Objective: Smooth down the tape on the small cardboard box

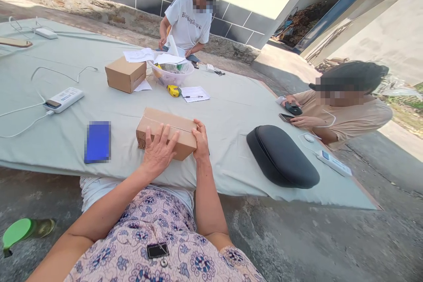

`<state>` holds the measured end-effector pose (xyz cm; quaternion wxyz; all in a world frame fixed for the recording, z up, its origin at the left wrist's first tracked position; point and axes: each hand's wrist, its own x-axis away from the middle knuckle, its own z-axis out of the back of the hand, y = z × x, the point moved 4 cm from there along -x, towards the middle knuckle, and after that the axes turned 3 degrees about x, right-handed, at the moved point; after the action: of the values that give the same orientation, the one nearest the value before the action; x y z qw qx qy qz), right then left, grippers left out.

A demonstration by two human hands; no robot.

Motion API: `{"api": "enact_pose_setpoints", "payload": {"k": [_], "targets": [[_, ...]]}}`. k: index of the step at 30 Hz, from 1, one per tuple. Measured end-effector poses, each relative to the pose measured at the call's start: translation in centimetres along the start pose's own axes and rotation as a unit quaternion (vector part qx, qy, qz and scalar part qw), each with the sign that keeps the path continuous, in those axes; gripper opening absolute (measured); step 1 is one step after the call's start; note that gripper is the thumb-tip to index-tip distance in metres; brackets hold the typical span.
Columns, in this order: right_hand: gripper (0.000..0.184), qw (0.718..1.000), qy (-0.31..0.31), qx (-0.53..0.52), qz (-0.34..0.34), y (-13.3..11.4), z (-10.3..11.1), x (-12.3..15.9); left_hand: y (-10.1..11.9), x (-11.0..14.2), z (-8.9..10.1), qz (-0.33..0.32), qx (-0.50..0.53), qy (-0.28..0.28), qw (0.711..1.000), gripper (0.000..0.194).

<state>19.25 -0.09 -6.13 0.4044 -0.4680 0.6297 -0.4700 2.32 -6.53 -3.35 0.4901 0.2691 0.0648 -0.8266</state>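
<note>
By the worktop's near edge, a cardboard box [183, 146] is apparently being steadied: the left hand [156, 153] is resting spread-fingered on it, the right hand [201, 143] gripping its right end; turning it would be needing firmer left fingers.

Blue item [98, 142] blurred, held box [161, 117] part-hidden

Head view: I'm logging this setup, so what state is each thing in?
Near cardboard box: closed; left hand on it, right hand gripping its end
Far cardboard box: closed
Black case: closed
Lilac basket: filled
Tape measure: no blade showing
Left power strip: cable connected
Green-lidded bottle: lid on
</note>
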Motion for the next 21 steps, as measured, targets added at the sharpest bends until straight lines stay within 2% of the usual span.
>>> {"api": "enact_pose_setpoints", "payload": {"k": [5,11,16,19,21], "targets": [[0.042,0.999,0.034,-0.012,-0.033,-0.1,-0.3,-0.2,-0.1,0.0,-0.1,0.0,0.008,0.011,1.0,0.065],[0.03,0.998,0.024,-0.031,-0.052,0.2,-0.5,-0.7,-0.2,0.1,-0.2,-0.006,-0.001,0.02,1.0,0.064],[0.043,0.998,0.0,-0.041,-0.055,1.2,-0.5,-0.5,-0.2,0.2,-0.4,-0.005,-0.006,0.023,1.0,0.064],[0.057,0.995,-0.018,-0.045,-0.082,2.7,-0.2,-0.4,-0.2,0.2,-0.5,-0.005,-0.001,0.029,1.0,0.064],[0.058,0.996,-0.015,-0.03,-0.08,4.0,0.2,-0.4,-0.2,0.3,-0.5,-0.007,0.001,0.035,0.999,0.063]]}}
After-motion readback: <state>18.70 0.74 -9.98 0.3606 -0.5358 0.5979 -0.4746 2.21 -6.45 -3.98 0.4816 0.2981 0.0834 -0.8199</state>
